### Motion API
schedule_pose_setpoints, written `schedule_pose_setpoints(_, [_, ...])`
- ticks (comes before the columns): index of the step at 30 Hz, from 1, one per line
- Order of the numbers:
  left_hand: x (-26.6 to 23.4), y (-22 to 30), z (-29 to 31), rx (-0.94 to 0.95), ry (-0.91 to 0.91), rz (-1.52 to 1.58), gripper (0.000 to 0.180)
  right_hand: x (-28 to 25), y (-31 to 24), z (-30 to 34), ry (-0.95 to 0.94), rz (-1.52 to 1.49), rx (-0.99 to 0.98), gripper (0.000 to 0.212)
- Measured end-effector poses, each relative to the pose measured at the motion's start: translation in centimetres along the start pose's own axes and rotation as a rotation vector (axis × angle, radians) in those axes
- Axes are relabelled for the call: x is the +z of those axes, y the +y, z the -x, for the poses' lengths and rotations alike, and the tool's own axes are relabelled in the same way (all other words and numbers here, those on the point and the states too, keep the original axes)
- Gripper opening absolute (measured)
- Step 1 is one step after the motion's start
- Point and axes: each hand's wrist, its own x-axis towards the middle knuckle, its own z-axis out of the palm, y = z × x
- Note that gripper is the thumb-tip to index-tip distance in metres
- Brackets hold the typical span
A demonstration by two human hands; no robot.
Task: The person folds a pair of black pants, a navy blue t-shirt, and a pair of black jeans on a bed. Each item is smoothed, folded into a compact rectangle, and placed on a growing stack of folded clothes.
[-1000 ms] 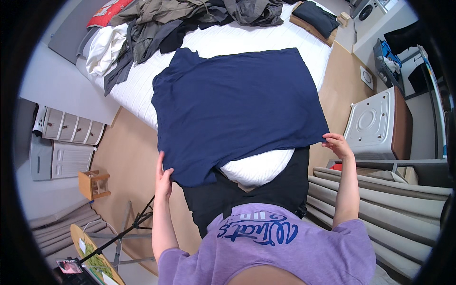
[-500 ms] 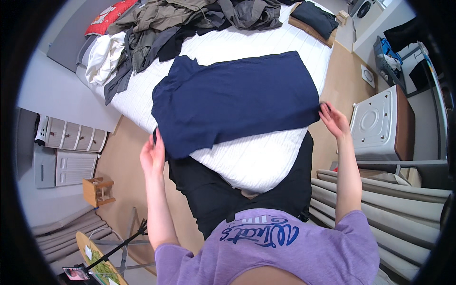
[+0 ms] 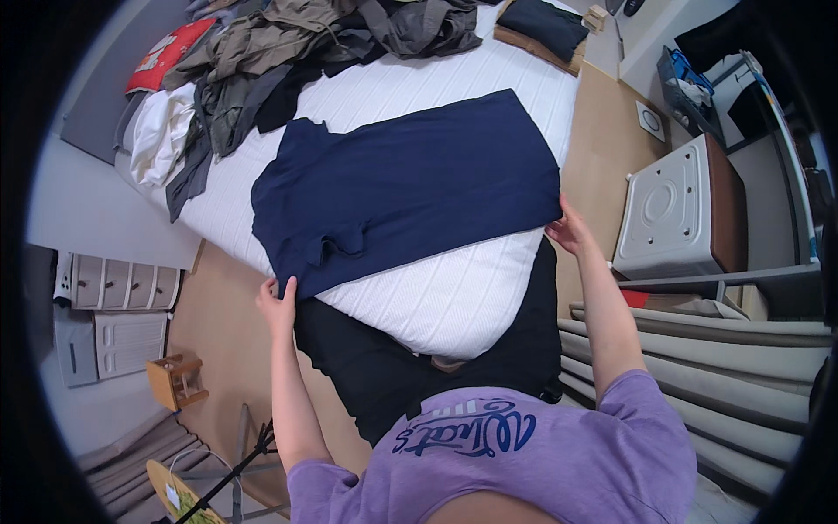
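Observation:
A navy T-shirt (image 3: 419, 166) lies spread on the white bed, its collar side to the left and its hem to the right. Its near sleeve (image 3: 340, 242) is turned back on top of the body, so the near edge runs nearly straight. At the near left corner, my left hand (image 3: 278, 306) pinches the cloth between thumb and fingers. My right hand (image 3: 572, 230) grips the near right corner by the hem; some of its fingertips are hidden by the cloth.
Crumpled olive and dark clothes (image 3: 279, 52) and a white garment (image 3: 163, 135) cover the bed's far left, beside a red cushion (image 3: 170, 54). Folded dark clothes (image 3: 543, 28) sit at the far right. A white-topped cabinet (image 3: 663, 210) stands right; a wooden stool (image 3: 175, 382) stands left.
The shirt's near side and sleeve have been folded inward onto the body. My left hand has closed on the new near left corner. The whole view has shifted slightly.

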Motion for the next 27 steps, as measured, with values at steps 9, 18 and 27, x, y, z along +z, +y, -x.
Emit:
schedule_pose_setpoints(9, [-4.4,0.0,0.3,-0.461,-0.420,0.809,0.026,1.9,-1.2,1.5,0.079,0.126,-0.388,0.025])
schedule_pose_setpoints(18, [-7.4,-3.9,4.6,-0.479,-0.451,0.701,0.022,-0.4,-0.1,4.9,0.223,0.280,-0.409,0.039])
schedule_pose_setpoints(27, [-5.4,2.3,5.2,0.467,0.034,-0.074,0.050,16.6,4.9,10.1,0.017,0.888,-0.957,0.031])
